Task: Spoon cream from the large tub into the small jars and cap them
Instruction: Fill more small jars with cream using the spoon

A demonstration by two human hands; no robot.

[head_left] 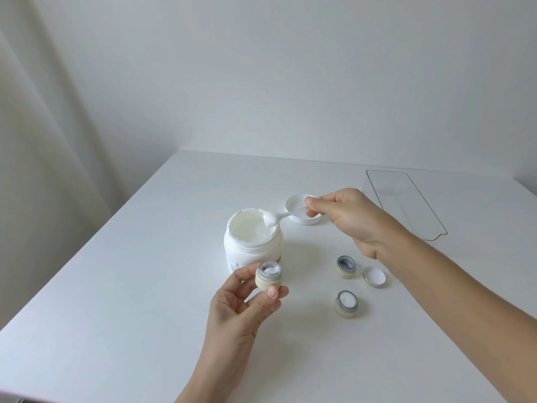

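Observation:
A large white tub [252, 242] of cream stands open at the table's middle. My right hand [348, 216] pinches a white spoon [286, 215], whose bowl, loaded with cream, rests on the tub's right rim. My left hand [247, 303] holds a small cream-coloured jar [269, 276], partly filled, just in front of the tub. Two more small jars stand to the right: an empty one [345, 267] and one filled with cream [346, 303]. A small silver lid [374, 276] lies upturned beside the empty jar.
The tub's white lid [299, 203] lies upturned behind my right hand. A clear plastic tray [406, 205] sits at the far right. The white table [116, 286] ends at a wall behind, with a curtain at the left.

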